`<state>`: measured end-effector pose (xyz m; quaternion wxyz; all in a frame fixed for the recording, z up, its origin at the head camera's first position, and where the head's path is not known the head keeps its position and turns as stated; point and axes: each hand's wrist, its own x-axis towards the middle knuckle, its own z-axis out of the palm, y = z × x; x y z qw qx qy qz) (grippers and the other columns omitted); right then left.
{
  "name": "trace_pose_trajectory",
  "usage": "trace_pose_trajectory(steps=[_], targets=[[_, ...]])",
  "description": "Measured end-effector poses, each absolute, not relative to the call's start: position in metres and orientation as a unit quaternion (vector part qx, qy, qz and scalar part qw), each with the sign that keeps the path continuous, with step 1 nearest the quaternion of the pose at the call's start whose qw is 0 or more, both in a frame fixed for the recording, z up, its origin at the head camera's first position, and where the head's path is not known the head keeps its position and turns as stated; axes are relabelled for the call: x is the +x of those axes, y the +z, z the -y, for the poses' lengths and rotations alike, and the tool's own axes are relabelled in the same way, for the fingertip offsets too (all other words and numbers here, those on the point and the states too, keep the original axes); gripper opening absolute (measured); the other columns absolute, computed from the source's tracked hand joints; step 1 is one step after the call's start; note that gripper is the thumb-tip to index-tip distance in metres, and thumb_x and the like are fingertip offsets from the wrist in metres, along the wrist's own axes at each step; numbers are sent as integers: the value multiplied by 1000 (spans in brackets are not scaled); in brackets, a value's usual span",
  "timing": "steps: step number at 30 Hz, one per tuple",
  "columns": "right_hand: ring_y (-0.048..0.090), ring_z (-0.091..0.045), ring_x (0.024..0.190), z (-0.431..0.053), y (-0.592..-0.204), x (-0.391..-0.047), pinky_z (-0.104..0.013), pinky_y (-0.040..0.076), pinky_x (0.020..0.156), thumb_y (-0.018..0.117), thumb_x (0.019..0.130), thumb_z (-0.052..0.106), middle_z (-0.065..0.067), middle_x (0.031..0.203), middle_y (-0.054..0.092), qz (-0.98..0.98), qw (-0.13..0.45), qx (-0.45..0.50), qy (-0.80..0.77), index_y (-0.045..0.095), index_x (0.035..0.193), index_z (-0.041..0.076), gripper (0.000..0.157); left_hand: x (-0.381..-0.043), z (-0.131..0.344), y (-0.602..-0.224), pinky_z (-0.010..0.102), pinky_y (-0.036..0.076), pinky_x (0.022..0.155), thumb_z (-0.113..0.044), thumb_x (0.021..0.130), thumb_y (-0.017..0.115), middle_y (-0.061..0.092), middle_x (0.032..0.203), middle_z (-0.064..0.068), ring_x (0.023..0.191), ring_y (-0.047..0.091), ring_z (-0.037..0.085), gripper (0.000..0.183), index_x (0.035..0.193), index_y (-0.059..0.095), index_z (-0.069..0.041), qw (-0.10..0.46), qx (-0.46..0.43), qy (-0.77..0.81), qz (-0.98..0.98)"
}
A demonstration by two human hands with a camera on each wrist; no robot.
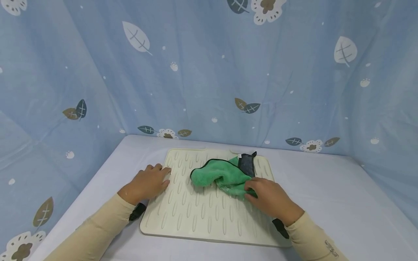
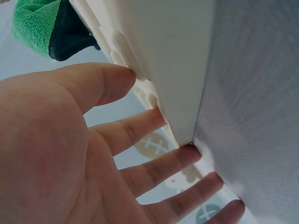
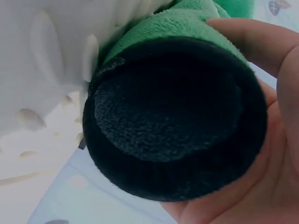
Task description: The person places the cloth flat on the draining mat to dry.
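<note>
A cream board (image 1: 196,224) with raised oblong ridges lies flat in the head view. Crumpled on its upper right part is a green plush cloth (image 1: 222,172) with black edging and a dark grey underside folded out at one corner. My right hand (image 1: 272,199) grips the cloth's near right part between thumb and fingers. In the right wrist view the held cloth (image 3: 173,32) curls into a roll, its dark inside facing the camera. My left hand (image 1: 147,185) rests at the board's left edge. Its thumb (image 2: 112,81) and spread fingers touch the edge in the left wrist view.
A white-covered table (image 1: 326,188) bears the board. Behind and at both sides hangs a blue curtain (image 1: 202,83) with leaf and flower prints. Black straps (image 1: 137,212) show at the wrists, below beige sleeves (image 1: 98,228).
</note>
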<state>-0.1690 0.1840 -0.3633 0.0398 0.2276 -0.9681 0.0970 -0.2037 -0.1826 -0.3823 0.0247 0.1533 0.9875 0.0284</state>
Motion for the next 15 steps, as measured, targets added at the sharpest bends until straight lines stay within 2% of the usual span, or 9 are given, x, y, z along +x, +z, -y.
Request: trace_pose_trajectory(steps=[9,15], targets=[[53,-1,70,-182,-354,-164,-25,44,59,76,89,22,8,92,67,966,56,227,111,72,99,20,11,-204,183,-384,63,51,86,-30,100,58,57,133,25,118,56,48,47,140,55,-5,22,152,24,-988],[54,-1,71,-182,-354,-163,-24,44,60,76,89,21,9,91,67,964,59,231,114,71,98,20,10,-204,182,-381,64,51,84,-31,99,59,59,131,23,117,59,45,46,138,58,-6,3,155,12,-988]])
